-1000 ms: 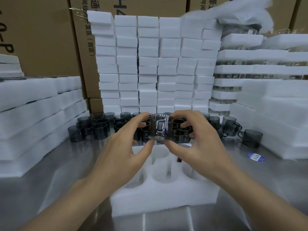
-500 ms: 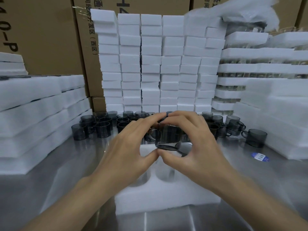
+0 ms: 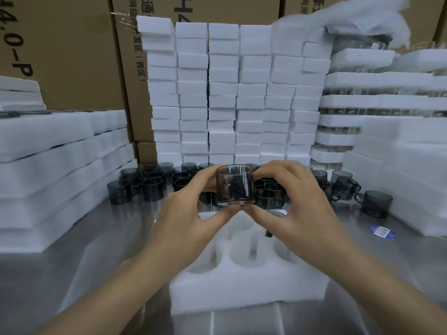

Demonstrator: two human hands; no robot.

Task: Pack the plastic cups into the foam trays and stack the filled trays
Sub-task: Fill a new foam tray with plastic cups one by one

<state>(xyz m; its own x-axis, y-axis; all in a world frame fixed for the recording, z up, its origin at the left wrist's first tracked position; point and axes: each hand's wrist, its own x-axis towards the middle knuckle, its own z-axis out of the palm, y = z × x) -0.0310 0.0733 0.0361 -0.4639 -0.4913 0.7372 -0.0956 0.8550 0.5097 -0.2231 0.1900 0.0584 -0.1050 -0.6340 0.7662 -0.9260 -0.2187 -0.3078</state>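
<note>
I pinch the cup (image 3: 235, 184) upright between the fingertips of my left hand (image 3: 191, 213) and right hand (image 3: 297, 209), just above the foam tray (image 3: 242, 288) on the bench (image 3: 108, 250), and I should hold it level, centre it over an empty hole and press down evenly.

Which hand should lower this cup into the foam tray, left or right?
Right, narrowly. The left hand and the right hand both pinch the cup above the foam tray, but the right hovers by the pocket that seems already filled, so it could seat this one alongside.
</note>
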